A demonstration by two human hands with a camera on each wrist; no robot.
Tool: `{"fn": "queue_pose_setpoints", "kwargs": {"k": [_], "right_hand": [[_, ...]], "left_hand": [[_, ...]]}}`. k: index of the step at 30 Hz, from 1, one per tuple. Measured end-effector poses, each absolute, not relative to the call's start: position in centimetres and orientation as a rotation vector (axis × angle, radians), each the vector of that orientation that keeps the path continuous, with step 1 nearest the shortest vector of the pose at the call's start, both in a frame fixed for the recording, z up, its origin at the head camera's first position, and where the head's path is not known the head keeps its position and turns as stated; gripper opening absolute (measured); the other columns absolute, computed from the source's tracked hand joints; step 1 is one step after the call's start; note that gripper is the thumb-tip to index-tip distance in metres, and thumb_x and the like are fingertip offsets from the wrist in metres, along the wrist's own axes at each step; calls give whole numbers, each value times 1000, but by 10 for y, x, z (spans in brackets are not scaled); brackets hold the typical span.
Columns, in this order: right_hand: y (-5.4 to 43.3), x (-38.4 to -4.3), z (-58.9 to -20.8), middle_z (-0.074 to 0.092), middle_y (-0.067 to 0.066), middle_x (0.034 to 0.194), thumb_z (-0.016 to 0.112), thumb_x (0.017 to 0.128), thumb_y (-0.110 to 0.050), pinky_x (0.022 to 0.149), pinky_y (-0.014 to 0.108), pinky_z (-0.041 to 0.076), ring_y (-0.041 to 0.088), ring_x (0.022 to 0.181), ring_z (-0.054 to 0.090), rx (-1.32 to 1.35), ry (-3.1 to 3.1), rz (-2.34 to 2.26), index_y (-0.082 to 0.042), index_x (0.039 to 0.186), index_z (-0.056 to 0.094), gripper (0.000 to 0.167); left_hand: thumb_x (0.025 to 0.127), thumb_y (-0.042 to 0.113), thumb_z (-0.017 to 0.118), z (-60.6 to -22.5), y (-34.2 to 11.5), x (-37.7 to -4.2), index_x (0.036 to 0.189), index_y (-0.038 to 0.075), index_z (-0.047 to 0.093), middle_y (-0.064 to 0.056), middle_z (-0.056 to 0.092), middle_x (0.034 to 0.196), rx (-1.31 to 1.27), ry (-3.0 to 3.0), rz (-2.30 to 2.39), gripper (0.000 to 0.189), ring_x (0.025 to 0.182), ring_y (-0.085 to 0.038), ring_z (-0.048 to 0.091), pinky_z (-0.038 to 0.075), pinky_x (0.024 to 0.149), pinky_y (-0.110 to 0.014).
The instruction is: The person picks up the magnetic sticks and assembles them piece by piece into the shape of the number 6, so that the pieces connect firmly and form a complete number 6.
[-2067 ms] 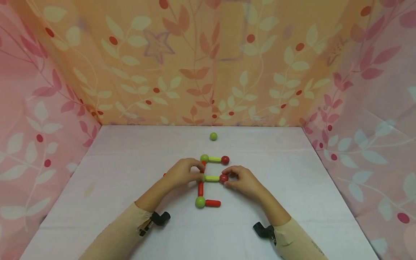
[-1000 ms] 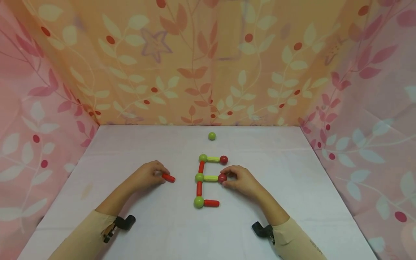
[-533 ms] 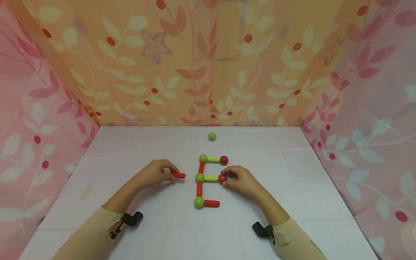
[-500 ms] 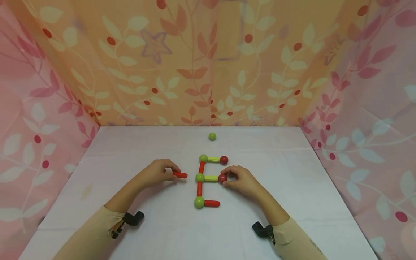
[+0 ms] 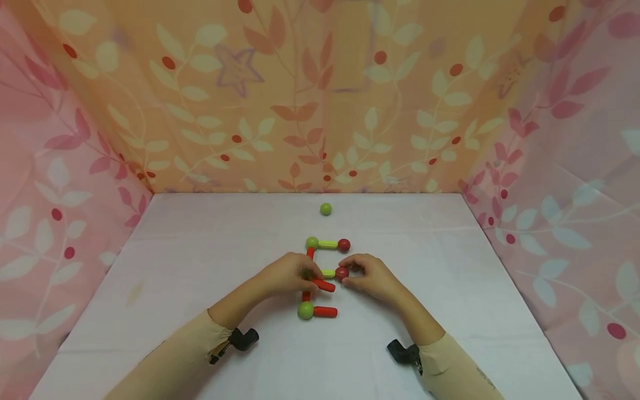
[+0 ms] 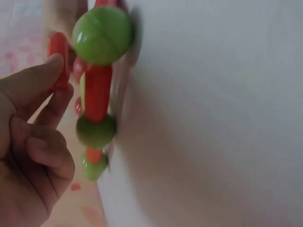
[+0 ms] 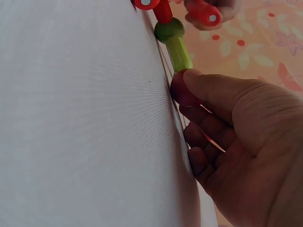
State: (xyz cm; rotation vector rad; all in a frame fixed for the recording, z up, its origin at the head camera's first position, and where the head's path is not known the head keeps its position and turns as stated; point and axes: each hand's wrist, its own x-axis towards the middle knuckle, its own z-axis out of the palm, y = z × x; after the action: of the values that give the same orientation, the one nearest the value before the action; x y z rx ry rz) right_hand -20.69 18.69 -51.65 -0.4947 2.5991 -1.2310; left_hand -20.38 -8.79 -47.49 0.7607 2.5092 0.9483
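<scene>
My left hand point(image 5: 290, 275) pinches a loose red rod point(image 5: 325, 285) between thumb and fingers, above the middle of an E-shaped build of balls and rods. In the left wrist view that red rod point(image 6: 58, 61) is lifted beside the build. With thumb and fingertips my right hand point(image 5: 372, 278) holds the red ball point(image 5: 342, 273) at the end of the middle yellow-green rod point(image 7: 179, 54). The build's upper arm ends in another red ball point(image 5: 344, 245). From the green ball point(image 5: 306, 310) at its near corner, a red rod point(image 5: 326, 312) points right. My left hand hides the middle green ball in the head view.
A single green ball point(image 5: 326, 209) lies behind the build near the back of the white-covered table point(image 5: 410, 222). Flowered cloth point(image 5: 240, 111) hangs at the back and both sides. A black wrist camera sits on each sleeve.
My left hand left the build, picked up the red rod on the left, and carried it right, over the build's middle. The right hand has stayed on the red ball.
</scene>
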Motion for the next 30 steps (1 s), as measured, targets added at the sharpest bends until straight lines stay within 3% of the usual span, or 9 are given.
{"fn": "queue_pose_setpoints", "kwargs": {"k": [5, 19, 30], "right_hand": [[186, -208, -516, 67, -11, 109, 84, 86, -26, 100, 42, 46, 16, 108, 57, -504, 2605, -1224, -32, 116, 72, 33], [187, -207, -516, 67, -11, 110, 85, 84, -25, 101, 42, 47, 15, 108, 58, -476, 2597, -1235, -32, 115, 72, 34], [188, -208, -518, 67, -8, 111, 85, 84, -28, 99, 43, 47, 16, 108, 58, -538, 2604, -1247, -29, 117, 73, 35]], "left_hand": [[85, 27, 85, -484, -72, -196, 101, 26, 80, 19, 69, 87, 697, 2539, 891, 17, 76, -8, 62, 52, 70, -27], [81, 36, 87, -492, -63, -186, 103, 27, 81, 22, 69, 88, 719, 2669, 699, 24, 82, -5, 59, 49, 73, -27], [85, 29, 85, -489, -73, -195, 109, 24, 79, 19, 70, 94, 732, 2587, 879, 25, 85, -6, 61, 52, 75, -26]]}}
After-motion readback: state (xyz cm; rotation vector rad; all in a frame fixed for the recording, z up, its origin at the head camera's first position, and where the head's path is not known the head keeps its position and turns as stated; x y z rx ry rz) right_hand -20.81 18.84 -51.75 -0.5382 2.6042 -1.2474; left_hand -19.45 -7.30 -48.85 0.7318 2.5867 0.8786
